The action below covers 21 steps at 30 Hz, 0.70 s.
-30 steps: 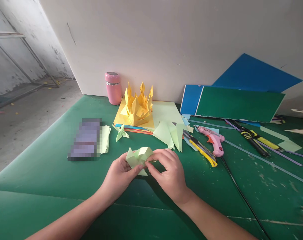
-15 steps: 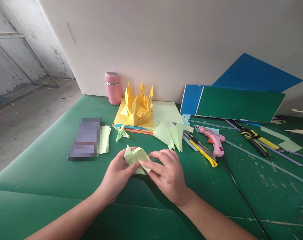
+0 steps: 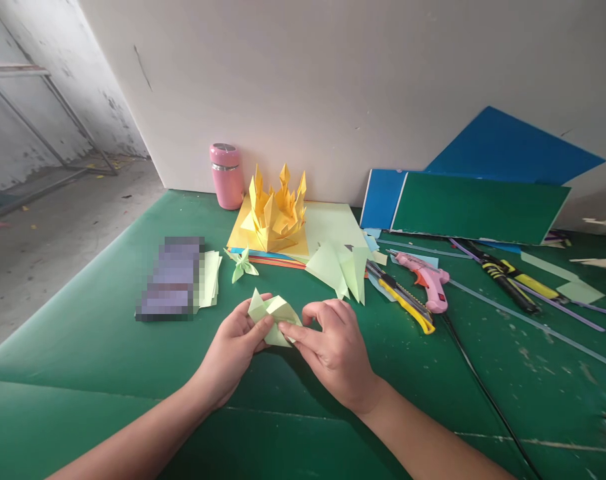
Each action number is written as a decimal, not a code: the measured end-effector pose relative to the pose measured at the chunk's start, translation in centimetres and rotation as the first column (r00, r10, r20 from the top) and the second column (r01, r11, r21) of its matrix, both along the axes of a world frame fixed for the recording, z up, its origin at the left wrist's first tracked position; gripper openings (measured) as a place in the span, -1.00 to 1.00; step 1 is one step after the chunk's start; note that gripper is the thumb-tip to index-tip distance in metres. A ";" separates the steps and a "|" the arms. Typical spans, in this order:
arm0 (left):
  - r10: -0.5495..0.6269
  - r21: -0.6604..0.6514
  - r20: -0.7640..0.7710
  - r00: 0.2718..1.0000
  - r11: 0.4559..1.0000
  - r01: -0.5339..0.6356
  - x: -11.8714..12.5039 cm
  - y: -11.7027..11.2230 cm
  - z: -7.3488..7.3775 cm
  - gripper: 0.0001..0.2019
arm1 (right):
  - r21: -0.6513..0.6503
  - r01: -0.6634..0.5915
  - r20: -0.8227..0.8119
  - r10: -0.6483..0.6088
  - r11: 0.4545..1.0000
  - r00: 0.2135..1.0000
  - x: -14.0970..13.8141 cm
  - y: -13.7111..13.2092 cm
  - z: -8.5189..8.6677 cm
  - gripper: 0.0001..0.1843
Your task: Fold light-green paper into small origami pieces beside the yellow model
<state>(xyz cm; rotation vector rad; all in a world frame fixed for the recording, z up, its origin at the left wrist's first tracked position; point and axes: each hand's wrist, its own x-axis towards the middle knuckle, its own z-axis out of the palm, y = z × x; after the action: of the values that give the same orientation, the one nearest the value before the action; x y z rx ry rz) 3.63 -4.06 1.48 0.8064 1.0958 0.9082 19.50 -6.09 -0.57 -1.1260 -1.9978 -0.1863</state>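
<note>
Between my two hands is a partly folded piece of pale green paper [image 3: 279, 335], raised just off the green table. My left hand [image 3: 240, 343] grips its left side, thumb on top and fingers behind. The right side is pinched by my right hand [image 3: 335, 347], its index finger pressing on a fold near the middle; the other fingertips are partly hidden behind the paper. Beyond the hands lies a small green folded-paper flower [image 3: 243, 265]. Larger folded pale green papers [image 3: 337, 270] rest to its right. A yellow folded-paper crown [image 3: 275, 220] stands farther back on stacked sheets.
A blurred-out dark object [image 3: 170, 280] lies at left beside a stack of small green papers [image 3: 210, 280]. A pink flask [image 3: 227, 179] stands by the wall. At right are a yellow utility knife [image 3: 403, 303], a pink glue gun [image 3: 430, 283] with its cord, and leaning boards [image 3: 483, 207].
My left thumb has drawn back slightly to the left on the paper, showing more of the fold's centre. My right fingers have shifted a little; the paper stays in both hands.
</note>
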 end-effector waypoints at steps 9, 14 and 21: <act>-0.006 0.013 -0.028 1.000 1.000 0.006 0.0 -0.1 0.1 -0.38 | 0.013 -0.031 -0.024 0.031 0.999 0.999 0.0 -0.1 -0.1 -0.80; 0.006 0.017 -0.063 0.998 1.000 -0.005 0.1 -0.1 0.2 -0.32 | 0.066 -0.014 -0.008 0.015 0.998 1.000 0.1 -0.1 0.1 -0.82; 0.020 0.043 -0.087 0.996 0.999 -0.016 0.2 -0.2 0.1 -0.30 | 0.145 0.016 0.077 -0.028 0.989 0.997 -0.1 -0.2 0.5 -0.83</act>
<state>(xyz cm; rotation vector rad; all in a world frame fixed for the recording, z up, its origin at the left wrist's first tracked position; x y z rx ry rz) 3.80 -4.21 1.55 0.8788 1.1648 0.9207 19.39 -6.28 -0.03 -1.0628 -2.0064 -0.3859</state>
